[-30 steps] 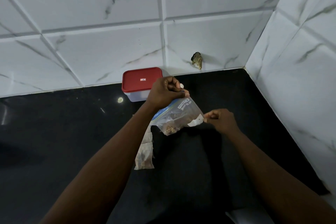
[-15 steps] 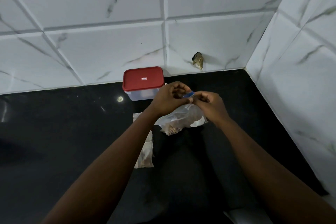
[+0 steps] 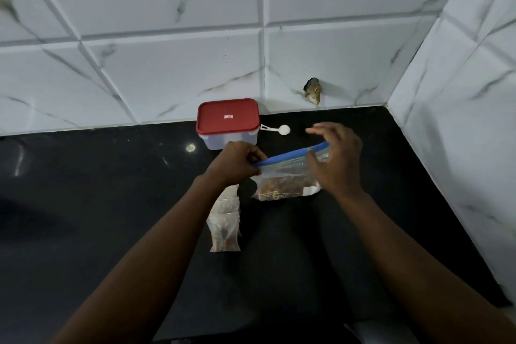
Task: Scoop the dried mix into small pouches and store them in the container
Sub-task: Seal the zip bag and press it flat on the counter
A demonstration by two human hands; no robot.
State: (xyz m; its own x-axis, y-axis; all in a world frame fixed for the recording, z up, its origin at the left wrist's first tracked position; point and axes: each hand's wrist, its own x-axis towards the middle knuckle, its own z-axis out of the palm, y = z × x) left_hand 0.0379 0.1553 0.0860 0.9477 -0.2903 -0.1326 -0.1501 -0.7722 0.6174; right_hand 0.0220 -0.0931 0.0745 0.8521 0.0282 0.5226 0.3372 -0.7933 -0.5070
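A clear zip bag [image 3: 284,187] of brown dried mix stands on the black counter [image 3: 111,204], its blue zip strip [image 3: 290,156] stretched between my hands. My left hand [image 3: 237,162] pinches the strip's left end. At the right end, my right hand [image 3: 337,159] has its thumb against the bag just below the strip and its fingers spread above it. Filled small pouches [image 3: 224,226] lie in a row under my left wrist. The clear container with a red lid [image 3: 227,120] stands shut by the wall. A white scoop [image 3: 279,129] lies just right of it.
White marble-pattern tiled walls close the counter at the back and right, meeting in a corner [image 3: 386,105]. A small dark object [image 3: 312,89] sticks out of the back wall above the counter. A pale spot [image 3: 190,147] marks the counter left of the container.
The bag was held up by its corners, then both hands met at the zip. My right hand has since moved right along the strip and spread its fingers. The scoop is now uncovered.
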